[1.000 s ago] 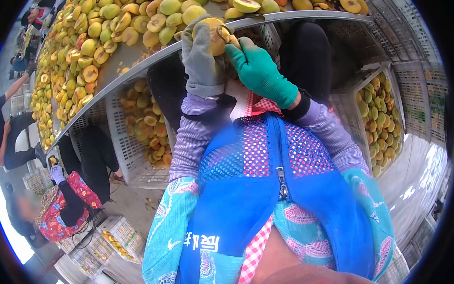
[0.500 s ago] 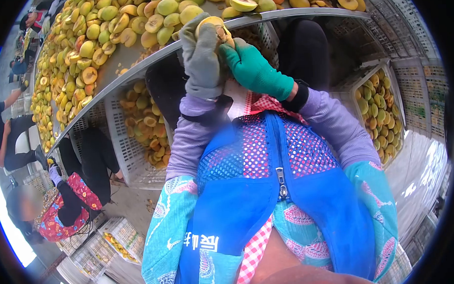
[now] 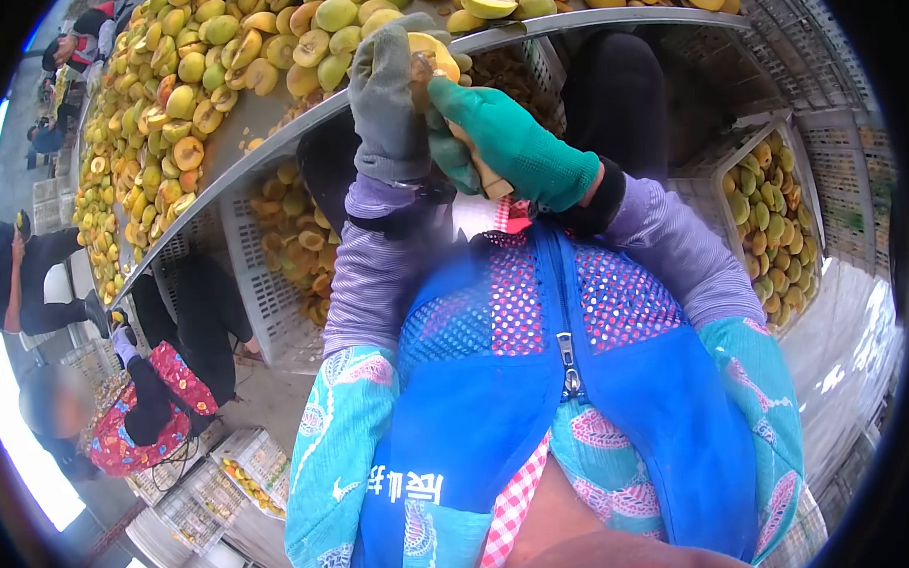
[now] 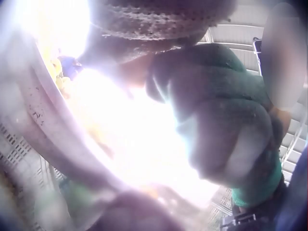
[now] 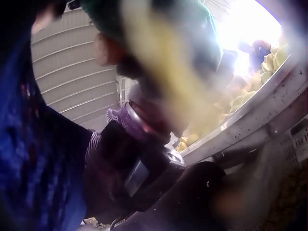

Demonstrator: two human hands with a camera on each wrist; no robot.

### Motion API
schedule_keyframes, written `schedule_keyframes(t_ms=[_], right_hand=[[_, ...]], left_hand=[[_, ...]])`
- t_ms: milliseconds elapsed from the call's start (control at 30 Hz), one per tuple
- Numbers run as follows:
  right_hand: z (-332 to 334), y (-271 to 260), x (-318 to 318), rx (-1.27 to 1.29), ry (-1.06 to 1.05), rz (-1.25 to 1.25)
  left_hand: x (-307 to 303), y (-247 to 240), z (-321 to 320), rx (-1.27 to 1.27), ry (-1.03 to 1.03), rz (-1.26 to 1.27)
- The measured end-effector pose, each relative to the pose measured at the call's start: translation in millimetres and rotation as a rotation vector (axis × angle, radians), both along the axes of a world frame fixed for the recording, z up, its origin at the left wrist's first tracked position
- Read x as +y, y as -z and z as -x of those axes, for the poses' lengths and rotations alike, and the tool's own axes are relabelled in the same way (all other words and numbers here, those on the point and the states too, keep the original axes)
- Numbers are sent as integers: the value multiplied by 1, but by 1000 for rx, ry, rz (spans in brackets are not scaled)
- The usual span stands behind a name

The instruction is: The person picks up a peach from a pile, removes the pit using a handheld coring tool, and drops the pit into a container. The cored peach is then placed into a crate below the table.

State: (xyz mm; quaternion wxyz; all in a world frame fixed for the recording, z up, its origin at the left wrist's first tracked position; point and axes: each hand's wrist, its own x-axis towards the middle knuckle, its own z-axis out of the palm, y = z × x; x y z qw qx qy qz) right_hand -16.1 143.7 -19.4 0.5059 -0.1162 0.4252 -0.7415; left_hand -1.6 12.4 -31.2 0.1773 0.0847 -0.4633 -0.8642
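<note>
In the head view the left hand (image 3: 393, 111), in a grey glove, holds a halved yellow fruit (image 3: 435, 56) near the metal table edge. Close against it, the right hand (image 3: 515, 147) in a green glove curls round a tool with a wooden handle (image 3: 485, 169); the tool's tip is at the fruit, its shape unclear. In the left wrist view the green-gloved right hand (image 4: 221, 110) shows curled fingers beside strong glare. A blurred yellow shape crosses the right wrist view, too unclear to name.
Halved fruits (image 3: 183, 98) cover the metal table (image 3: 269, 140). Fruit-filled crates stand below it, one at the left (image 3: 260, 301) and one at the right (image 3: 810, 186). Dark-clad knees are under the edge. Another seated person (image 3: 149, 415) is at the far left.
The fruit has turned in the left hand. The green-gloved hand has rolled over, bringing the wooden handle into sight below it. The view has shifted slightly.
</note>
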Motion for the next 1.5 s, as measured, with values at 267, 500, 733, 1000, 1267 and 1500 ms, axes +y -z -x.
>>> schedule_keyframes(t_ms=[267, 500, 733, 1000, 1267, 1500], right_hand=[[2, 15, -6, -229, 8, 85], [-3, 18, -16, -199, 58, 82], [7, 15, -12, -131, -21, 27], [-1, 15, -15, -337, -2, 38], [5, 29, -18, -92, -8, -93], [2, 25, -16, -306, 35, 100]], left_hand=[[-9, 16, 11, -58, -24, 178], [-13, 13, 14, -82, -35, 145], [-20, 21, 14, -55, 9, 533], [-14, 18, 11, -207, 56, 251], [-24, 15, 18, -351, 159, 398], [-13, 19, 17, -122, -27, 418]])
